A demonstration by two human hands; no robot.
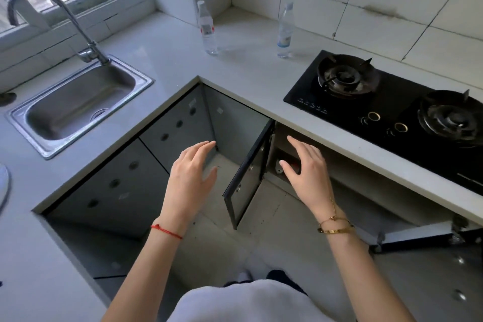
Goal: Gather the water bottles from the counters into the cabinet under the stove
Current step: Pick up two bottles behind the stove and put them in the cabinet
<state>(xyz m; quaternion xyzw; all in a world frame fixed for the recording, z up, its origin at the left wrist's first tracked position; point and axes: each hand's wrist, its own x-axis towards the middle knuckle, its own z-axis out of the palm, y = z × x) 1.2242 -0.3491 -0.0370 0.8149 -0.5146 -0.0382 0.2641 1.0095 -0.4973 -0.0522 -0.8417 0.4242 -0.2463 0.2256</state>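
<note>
Clear plastic was what we were after: two water bottles stood upright on the pale grey countertop [162,60], both back from the black glass gas stove [392,112], toward the tiled corner. The clear plastic bottle w/ the red-and-white label [207,26] stood farther from the stove; the clear plastic bottle w/ the pale blue label [285,31] stood just off the stove's back-left corner, the two well apart.

Our left hand [190,178] and right hand [305,167] both hung low in front of the cabinet below the stove, fingers spread & loose, holding nothing. The dark glass-panelled cabinet door [248,175] under the stove stood swung out between our hands, so the cabinet was already open; something small w/ a red part sat inside, too dim to tell what.

Key relation, as we judged it: both bottles lay up and away from our hands, past the counter edge, long axes vertical. Our right hand was nearer the blue-label bottle, our left nearer the red-label one, so a side-on grasp around each body looked the likely approach. Neither bottle was in the cabinet yet.
</note>
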